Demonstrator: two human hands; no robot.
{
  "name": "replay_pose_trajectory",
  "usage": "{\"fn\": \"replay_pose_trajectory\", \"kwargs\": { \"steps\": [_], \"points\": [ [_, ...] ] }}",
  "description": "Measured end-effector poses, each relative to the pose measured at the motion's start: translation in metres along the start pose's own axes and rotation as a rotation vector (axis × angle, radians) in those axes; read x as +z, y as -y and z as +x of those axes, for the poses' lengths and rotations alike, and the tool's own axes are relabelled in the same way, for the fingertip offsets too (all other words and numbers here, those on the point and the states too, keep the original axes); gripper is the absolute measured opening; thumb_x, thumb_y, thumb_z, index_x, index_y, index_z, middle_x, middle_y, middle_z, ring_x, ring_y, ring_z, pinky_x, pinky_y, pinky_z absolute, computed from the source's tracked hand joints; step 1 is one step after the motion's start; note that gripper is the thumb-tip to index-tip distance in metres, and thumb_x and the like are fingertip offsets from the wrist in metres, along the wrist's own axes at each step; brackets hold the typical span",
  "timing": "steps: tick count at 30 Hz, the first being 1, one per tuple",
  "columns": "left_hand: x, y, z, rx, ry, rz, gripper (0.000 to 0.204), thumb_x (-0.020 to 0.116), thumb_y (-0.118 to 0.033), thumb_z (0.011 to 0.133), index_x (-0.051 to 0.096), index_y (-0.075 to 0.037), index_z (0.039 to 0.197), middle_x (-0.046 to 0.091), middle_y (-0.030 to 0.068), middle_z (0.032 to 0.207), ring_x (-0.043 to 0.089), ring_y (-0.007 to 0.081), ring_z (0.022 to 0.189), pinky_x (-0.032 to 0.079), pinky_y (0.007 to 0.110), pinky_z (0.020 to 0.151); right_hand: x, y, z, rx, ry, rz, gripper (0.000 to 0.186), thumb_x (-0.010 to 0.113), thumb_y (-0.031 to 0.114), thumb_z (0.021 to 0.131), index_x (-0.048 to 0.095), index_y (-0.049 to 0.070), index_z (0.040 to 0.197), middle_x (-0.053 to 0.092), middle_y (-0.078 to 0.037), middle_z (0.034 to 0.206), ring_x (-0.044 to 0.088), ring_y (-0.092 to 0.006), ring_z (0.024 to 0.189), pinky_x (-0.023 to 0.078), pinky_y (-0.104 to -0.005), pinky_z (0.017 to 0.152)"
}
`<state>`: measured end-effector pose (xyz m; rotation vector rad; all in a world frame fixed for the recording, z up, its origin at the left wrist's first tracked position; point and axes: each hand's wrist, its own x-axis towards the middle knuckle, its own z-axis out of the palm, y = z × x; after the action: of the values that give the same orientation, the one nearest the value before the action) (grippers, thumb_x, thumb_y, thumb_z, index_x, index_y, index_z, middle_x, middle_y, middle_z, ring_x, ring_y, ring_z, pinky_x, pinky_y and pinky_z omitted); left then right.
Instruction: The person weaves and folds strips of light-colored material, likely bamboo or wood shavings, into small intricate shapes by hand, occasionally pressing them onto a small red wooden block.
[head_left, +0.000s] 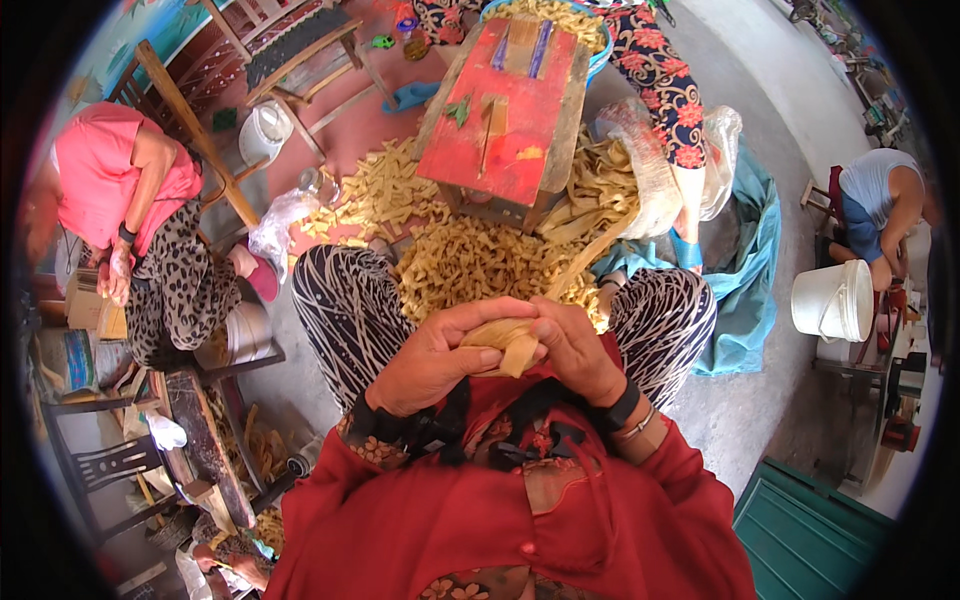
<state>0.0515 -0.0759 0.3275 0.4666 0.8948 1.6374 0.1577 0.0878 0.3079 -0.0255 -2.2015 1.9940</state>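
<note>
Between my hands, above my lap, is a pale yellow-tan, leaf-like strip [518, 352] folded into a small bundle. My left hand [418, 352] cups it from the left, its thumb along the lower edge and its fingers over the top. From the other side my right hand [583, 355] pinches it near the folded end. A tail of the strip hangs down at the front. Below, between my knees, lies a heap of small folded pieces [470, 262] of the same colour. Longer loose strips [600, 190] lie to the right of the heap, by a clear plastic bag [655, 180].
A worn red wooden bench [475, 130] stands ahead, with a blade-like metal piece upright on it. Behind it is a blue basin [600, 62]. A person in pink [120, 160] sits at left; another [880, 200] is at right by a white bucket [832, 300]. Blue sheeting [745, 270] covers floor.
</note>
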Motion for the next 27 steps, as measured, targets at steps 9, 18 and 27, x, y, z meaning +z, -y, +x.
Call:
{"fn": "replay_pose_trajectory", "kwargs": {
  "steps": [9,18,27],
  "points": [
    [0.000,0.007,0.012,0.264,-0.117,0.964,0.043,0.053,-0.026,0.094,0.049,0.001,0.128,0.052,0.0110,0.117,0.050,0.0225,0.109,0.038,0.029,0.092,0.002,-0.017,-0.003,0.187,-0.013,0.098,0.034,0.041,0.029,0.099,0.056,-0.001,0.096,0.055,-0.007,0.080,0.051,-0.0154,0.065,0.042,-0.0266,0.060],
    [-0.014,0.021,0.009,-0.102,-0.105,0.238,0.041,0.041,-0.028,0.099,0.049,-0.001,0.129,0.057,0.0095,0.107,0.059,0.0164,0.094,0.047,0.027,0.085,0.011,-0.022,0.004,0.089,-0.239,-0.067,0.050,0.038,0.044,0.097,0.047,-0.001,0.119,0.056,-0.009,0.102,0.055,-0.0148,0.094,0.043,-0.0251,0.079],
    [-0.028,0.035,0.025,-0.090,0.052,-0.312,0.050,0.042,-0.036,0.096,0.051,0.008,0.119,0.057,0.0120,0.096,0.057,0.0212,0.087,0.052,0.043,0.085,-0.007,-0.029,-0.013,0.222,-0.200,-0.071,0.054,0.038,0.052,0.095,0.050,0.002,0.112,0.046,0.000,0.074,0.042,-0.0075,0.063,0.035,-0.0210,0.058]
  ]
}}
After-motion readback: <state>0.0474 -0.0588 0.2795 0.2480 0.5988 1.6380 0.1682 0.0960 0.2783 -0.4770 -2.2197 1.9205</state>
